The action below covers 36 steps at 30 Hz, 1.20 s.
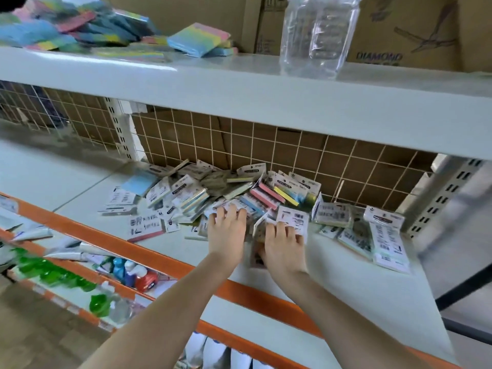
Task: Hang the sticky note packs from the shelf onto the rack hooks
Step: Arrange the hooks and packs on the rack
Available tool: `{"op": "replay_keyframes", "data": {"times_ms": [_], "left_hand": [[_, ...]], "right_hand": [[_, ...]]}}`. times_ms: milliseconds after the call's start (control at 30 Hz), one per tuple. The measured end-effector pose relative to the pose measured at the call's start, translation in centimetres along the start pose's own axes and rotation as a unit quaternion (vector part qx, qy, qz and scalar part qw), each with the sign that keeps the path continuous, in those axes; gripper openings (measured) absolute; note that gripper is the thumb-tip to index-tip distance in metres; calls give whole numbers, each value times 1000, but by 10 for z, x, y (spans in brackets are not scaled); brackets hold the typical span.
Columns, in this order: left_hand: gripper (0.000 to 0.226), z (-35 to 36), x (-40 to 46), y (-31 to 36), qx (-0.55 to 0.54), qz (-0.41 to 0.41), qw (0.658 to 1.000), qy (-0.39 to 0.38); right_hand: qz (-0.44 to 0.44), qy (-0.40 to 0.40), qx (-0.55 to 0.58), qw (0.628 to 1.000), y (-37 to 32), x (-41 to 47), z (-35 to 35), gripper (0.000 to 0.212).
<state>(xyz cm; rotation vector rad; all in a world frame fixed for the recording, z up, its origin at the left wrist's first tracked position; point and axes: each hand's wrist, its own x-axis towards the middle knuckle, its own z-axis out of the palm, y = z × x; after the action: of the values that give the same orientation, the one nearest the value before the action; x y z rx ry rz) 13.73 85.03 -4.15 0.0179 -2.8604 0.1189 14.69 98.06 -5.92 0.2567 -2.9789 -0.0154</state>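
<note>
Our left hand [226,230] rests, fingers spread, on packs [213,198] mid-frame, steadying heap; right hand [283,245] pinches gathered stack [292,218], likely for hanging.

The shelf [346,275] is smooth matt painted metal with a glossy orange edge strip [165,265]; sticky note packs [269,194] are paper under shiny film, the wire grid [292,153] coated metal, the jar [318,33] clear plastic, the boxes [404,30] matt cardboard
</note>
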Motion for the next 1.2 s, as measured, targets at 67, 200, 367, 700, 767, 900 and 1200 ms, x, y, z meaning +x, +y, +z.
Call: {"op": "replay_keyframes", "data": {"times_ms": [67, 200, 367, 700, 767, 900, 1200], "left_hand": [[41, 0, 4, -1, 5, 9, 1000, 0], [31, -10, 3, -7, -1, 35, 999, 41], [13, -12, -21, -26, -131, 60, 979, 143], [14, -29, -33, -21, -560, -43, 827, 41], [16, -36, -35, -8, -698, -111, 707, -31], [23, -41, -41, 20, -870, -181, 441, -129], [20, -43, -62, 102, -862, -171, 420, -225]], "right_hand": [[-9, 21, 20, 1000, 3, -3, 2, 40], [-4, 53, 92, 994, 12, -10, 4, 35], [2, 72, 157, 985, 25, -20, 1, 29], [199, 104, 523, 823, 61, -17, -43, 13], [241, 97, 582, 771, 72, -20, -45, 33], [311, 83, 639, 699, 92, -35, -43, 25], [319, 84, 666, 669, 131, -81, -47, 24]]}}
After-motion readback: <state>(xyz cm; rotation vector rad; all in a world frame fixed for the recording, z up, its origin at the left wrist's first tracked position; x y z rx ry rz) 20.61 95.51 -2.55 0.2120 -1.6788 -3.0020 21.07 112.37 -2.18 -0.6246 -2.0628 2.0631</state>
